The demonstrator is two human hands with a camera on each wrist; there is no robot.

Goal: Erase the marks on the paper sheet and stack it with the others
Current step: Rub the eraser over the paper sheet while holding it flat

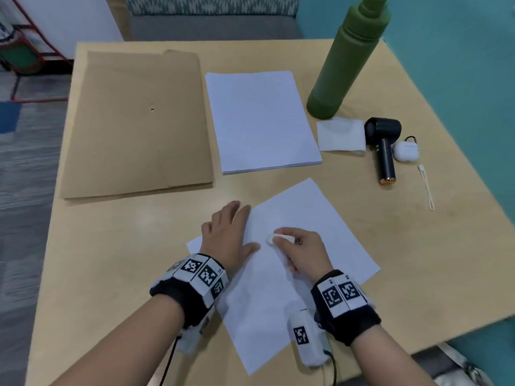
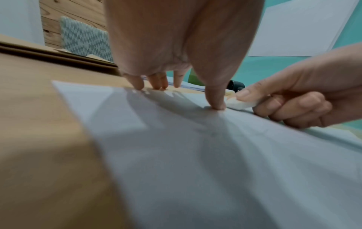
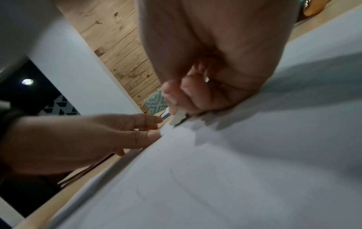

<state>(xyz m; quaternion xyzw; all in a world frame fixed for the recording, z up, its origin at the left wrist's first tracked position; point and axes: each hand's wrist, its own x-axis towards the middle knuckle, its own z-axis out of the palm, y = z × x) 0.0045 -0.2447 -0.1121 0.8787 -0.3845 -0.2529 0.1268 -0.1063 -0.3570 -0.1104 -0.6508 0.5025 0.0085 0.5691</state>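
Paper sheet [image 1: 301, 227] lies flat under both hands; it looks thin, light and prone to creasing. Left hand [image 1: 228, 232] presses it with spread fingers, right hand [image 1: 299, 250] pinches the eraser [image 1: 271, 238] just beside. An edge lift seems safest for stacking.

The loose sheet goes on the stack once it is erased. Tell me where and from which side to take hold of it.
Take the loose white paper sheet at its far-right corner, coming from the stack side. It lies flat and skewed on the wooden table, and that corner points at the white paper stack, clear of the left hand pressing it and the right hand holding the white eraser. Probably slide it up with fingertips.
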